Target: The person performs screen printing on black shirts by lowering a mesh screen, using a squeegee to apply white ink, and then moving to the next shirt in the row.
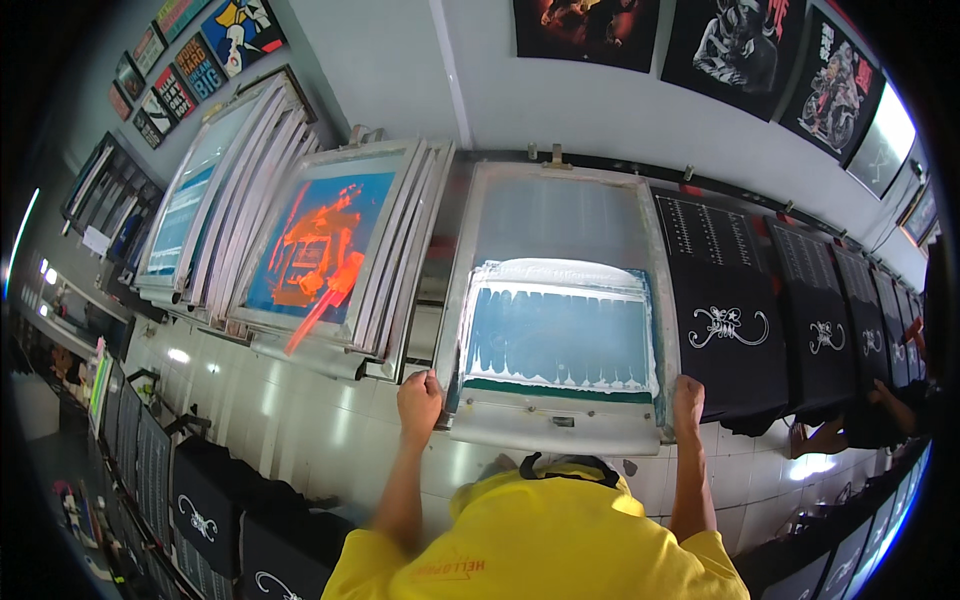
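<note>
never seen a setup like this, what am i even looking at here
No robot here: a person in a yellow shirt works bare-handed, and a camera on their head looks down, its wide lens bending straight edges. The left hand and right hand are closed at the lower sides of a pale frame, apparently gripping it. Its bluish panel carries white paste. To the left is an orange-smeared screen; to the right, a row of black cloths bears white designs.
</note>
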A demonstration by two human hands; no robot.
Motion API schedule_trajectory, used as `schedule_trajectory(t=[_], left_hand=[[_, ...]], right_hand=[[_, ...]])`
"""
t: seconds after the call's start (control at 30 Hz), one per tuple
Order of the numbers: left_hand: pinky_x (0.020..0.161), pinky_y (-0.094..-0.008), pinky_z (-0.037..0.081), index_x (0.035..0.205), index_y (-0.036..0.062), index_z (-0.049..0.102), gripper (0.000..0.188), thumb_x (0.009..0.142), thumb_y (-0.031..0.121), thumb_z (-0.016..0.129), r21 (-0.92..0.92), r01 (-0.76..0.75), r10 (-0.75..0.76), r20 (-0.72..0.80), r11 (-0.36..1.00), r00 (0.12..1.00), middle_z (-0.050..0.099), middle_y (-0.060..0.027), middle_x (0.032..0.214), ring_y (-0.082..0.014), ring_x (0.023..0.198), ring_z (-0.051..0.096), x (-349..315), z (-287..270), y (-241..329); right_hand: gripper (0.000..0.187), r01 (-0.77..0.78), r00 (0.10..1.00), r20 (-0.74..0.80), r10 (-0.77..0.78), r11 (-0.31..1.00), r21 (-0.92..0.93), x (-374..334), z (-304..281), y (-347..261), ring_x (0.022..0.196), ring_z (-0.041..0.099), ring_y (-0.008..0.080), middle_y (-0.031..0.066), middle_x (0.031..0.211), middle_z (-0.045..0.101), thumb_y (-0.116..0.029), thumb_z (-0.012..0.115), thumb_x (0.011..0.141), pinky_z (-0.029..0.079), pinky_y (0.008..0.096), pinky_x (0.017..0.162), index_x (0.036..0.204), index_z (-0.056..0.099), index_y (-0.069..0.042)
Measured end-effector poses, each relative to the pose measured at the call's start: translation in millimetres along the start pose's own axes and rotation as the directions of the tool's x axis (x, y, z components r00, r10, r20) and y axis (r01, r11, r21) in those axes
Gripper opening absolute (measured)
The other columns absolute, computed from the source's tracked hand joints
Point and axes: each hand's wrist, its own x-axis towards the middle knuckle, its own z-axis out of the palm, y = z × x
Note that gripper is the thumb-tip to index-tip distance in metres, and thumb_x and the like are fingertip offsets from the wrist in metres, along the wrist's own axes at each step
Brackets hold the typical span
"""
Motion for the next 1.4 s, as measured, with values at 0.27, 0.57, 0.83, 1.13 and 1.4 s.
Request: schedule_trajectory(t=[0.27, 0.57, 0.83, 1.13, 1.4], left_hand=[[0.065, -0.0515, 0.046, 0.076, -0.0022, 0.063, 0.029, 0.092, 0.020, 0.054, 0.037, -0.038, 0.036, 0.052, 0.999, 0.998, 0.062, -0.0255, 0.073, -0.0452, 0.072, 0.060, 33.8, -4.5, -17.0], [0.062, -0.0509, 0.046, 0.071, -0.0003, 0.061, 0.024, 0.089, 0.016, 0.058, 0.068, -0.077, 0.075, 0.030, 0.995, 0.997, 0.061, -0.0234, 0.069, -0.0441, 0.068, 0.060, 52.2, 1.6, -25.7], [0.062, -0.0513, 0.046, 0.072, -0.0022, 0.061, 0.025, 0.089, 0.015, 0.056, 0.090, -0.077, 0.072, 0.062, 0.993, 0.995, 0.061, -0.0250, 0.070, -0.0448, 0.068, 0.060, 64.7, -4.7, -29.5], [0.062, -0.0512, 0.048, 0.072, 0.0007, 0.062, 0.023, 0.089, 0.015, 0.056, 0.147, -0.084, 0.069, 0.106, 0.986, 0.992, 0.062, -0.0232, 0.069, -0.0430, 0.067, 0.061, 66.0, -4.3, -29.1], [0.064, -0.0498, 0.049, 0.074, 0.0012, 0.064, 0.020, 0.087, 0.014, 0.056, 0.140, -0.098, 0.078, 0.143, 0.985, 0.987, 0.063, -0.0221, 0.071, -0.0416, 0.068, 0.062, 68.0, 0.7, -28.9]], right_hand=[[0.034, 0.041, 0.999, -0.029, -0.044, 0.996, -0.083, 12.4, 32.5, -21.0, 0.066, 0.058, 0.0398, 0.0279, 0.071, 0.056, -0.023, 0.045, 0.086, 0.043, 0.0466, 0.064, 0.077, 0.057, 0.008], [0.030, 0.054, 0.997, -0.057, -0.055, 0.998, -0.019, 20.1, 52.2, -20.7, 0.056, 0.042, 0.0244, 0.0199, 0.061, 0.042, -0.020, 0.045, 0.083, 0.037, 0.0435, 0.058, 0.072, 0.050, 0.007], [0.029, 0.085, 0.985, -0.148, -0.087, 0.996, -0.019, 9.3, 65.4, -30.5, 0.058, 0.048, 0.0329, 0.0236, 0.064, 0.048, -0.019, 0.045, 0.084, 0.038, 0.0445, 0.060, 0.074, 0.054, 0.007], [0.030, 0.026, 0.997, -0.065, -0.034, 0.993, -0.112, 8.9, 60.2, -40.1, 0.074, 0.059, 0.0466, 0.0290, 0.074, 0.057, -0.020, 0.046, 0.084, 0.044, 0.0495, 0.067, 0.076, 0.061, 0.004], [0.032, 0.008, 0.997, -0.076, -0.019, 0.991, -0.133, 10.6, 68.0, -33.7, 0.077, 0.060, 0.0472, 0.0298, 0.077, 0.058, -0.021, 0.045, 0.084, 0.046, 0.0481, 0.069, 0.080, 0.063, 0.004]])
